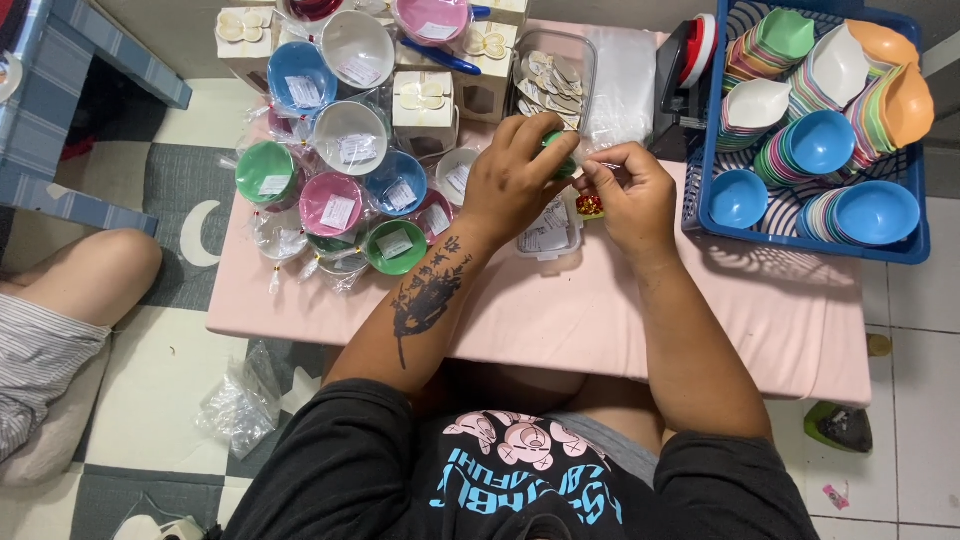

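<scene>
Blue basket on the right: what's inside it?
The blue basket holds stacks of small bowls in blue, white, green, orange and pink. The basket floor and the lower bowls are covered by those on top.

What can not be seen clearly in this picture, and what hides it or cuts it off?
Head view only:
- Green object: mostly covered by the left hand; its shape is unclear.
- Small red and gold item: too small, partly under the right hand.
- Clear tray of small pieces: contents too small to identify.
- Blue basket: top cut off by the frame edge.
- Wrapped bowls: topmost ones cut off by the frame edge.
</scene>
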